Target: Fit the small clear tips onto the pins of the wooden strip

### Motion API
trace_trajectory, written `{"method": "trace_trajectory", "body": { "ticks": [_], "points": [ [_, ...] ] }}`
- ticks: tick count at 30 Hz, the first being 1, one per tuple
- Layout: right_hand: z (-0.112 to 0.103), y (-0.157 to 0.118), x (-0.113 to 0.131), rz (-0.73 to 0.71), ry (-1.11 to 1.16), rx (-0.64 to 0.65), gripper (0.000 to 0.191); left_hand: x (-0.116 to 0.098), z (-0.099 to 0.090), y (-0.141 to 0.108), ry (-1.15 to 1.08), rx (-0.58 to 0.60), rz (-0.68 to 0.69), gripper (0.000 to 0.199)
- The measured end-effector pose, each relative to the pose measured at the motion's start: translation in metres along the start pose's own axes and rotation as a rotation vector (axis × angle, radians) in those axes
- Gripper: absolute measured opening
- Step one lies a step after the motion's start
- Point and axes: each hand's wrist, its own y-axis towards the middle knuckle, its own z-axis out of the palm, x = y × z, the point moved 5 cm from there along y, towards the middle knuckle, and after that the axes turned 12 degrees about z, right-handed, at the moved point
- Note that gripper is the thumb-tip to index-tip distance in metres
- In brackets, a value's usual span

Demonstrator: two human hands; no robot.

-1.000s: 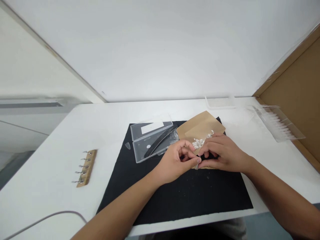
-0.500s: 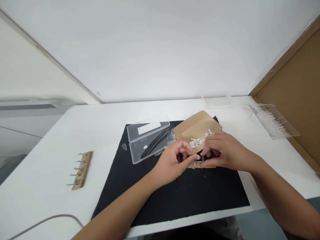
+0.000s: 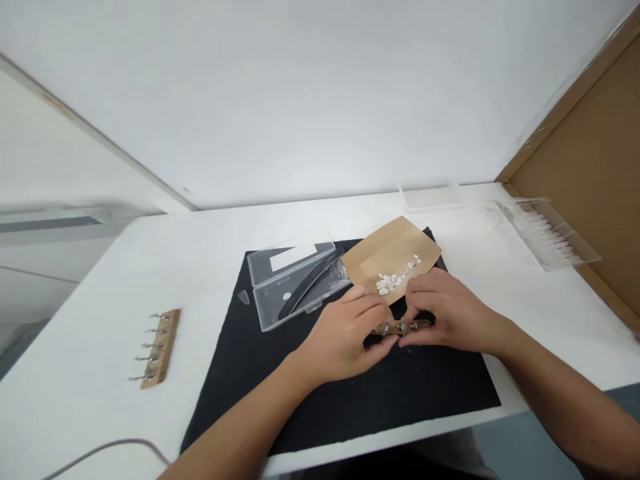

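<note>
Just above the black mat, a narrow wooden strip with metal clips lies between my hands. My left hand is closed around its left part, the fingers covering that end. From the other side my right hand grips it, thumb below and fingers above. Small shiny pieces show on the strip between the fingertips, too small to make out clearly. Right behind the hands, a pile of small white pieces rests on brown paper.
A clear hinged case with a black curved nail file across it is open at the mat's back left. Another wooden clip strip lies on the white table. A clear tray of white tips sits far right. A cable crosses the front left.
The left hand has turned and closed around the strip's left part, where it was pinching a small clear piece before. The right fingers have moved down onto the strip. The view has shifted slightly.
</note>
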Motion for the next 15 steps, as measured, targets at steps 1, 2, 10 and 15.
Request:
{"method": "trace_trajectory", "body": {
  "ticks": [1, 2, 10, 15],
  "points": [
    [0.0010, 0.0008, -0.0003, 0.006, -0.002, 0.001, 0.029, 0.0001, 0.0001, -0.0006, 0.009, 0.007, 0.003, 0.006],
    [0.0018, 0.0016, -0.0008, 0.013, -0.004, 0.002, 0.030, 0.0003, 0.0002, -0.0012, 0.015, 0.012, 0.005, 0.006],
    [0.0047, 0.0024, -0.0049, 0.029, -0.019, -0.011, 0.036, -0.0002, 0.0008, -0.0016, -0.002, 0.029, 0.005, 0.004],
    [0.0063, 0.0031, -0.0059, 0.051, -0.018, 0.018, 0.036, -0.0006, 0.0007, -0.0013, -0.025, 0.049, 0.002, 0.003]
  ]
}}
